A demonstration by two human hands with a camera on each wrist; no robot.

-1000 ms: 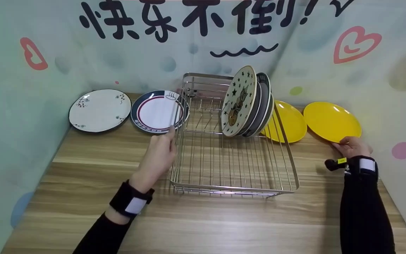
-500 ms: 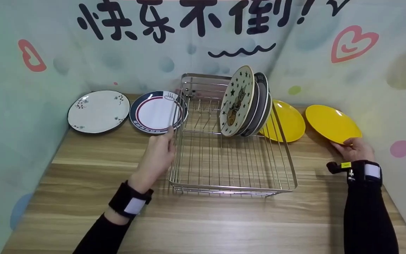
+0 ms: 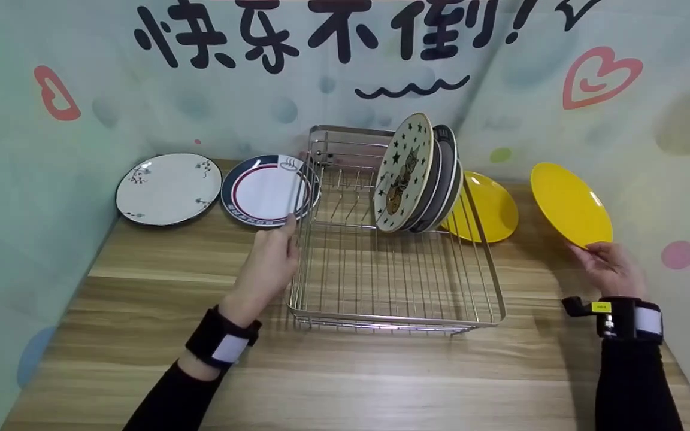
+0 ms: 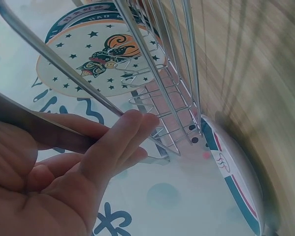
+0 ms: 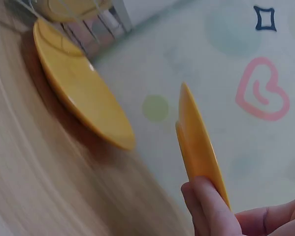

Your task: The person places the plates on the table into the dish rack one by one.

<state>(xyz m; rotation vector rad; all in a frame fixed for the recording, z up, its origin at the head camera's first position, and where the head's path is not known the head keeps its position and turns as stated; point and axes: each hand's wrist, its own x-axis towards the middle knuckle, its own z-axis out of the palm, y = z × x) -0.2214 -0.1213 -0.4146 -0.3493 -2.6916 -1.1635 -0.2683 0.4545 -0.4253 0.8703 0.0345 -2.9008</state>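
Note:
My right hand [image 3: 611, 266] pinches a yellow plate [image 3: 571, 206] by its near edge, thumb on one face and fingers on the other. The plate is tilted up, and the right wrist view shows it almost edge-on. My left hand [image 3: 267, 254] grips the left top rail of the wire dish rack [image 3: 396, 320]; in the left wrist view its fingers curl round the metal bar. Several plates stand on edge at the rack's back right, the front one a cream plate [image 3: 403, 173] with stars and a cat. Another yellow plate [image 3: 489, 206] lies to the right of the rack, partly behind its wires.
To the left of the rack lie a white plate [image 3: 168, 190] with small flower sprigs and a white plate [image 3: 268, 194] with a dark blue rim. A printed cloth backdrop [image 3: 249, 114] rises right behind the wooden table [image 3: 345, 377].
My right hand has lifted the yellow plate off the table and tilted it steeper, drawing back slightly toward me. The left hand stays on the rack rail.

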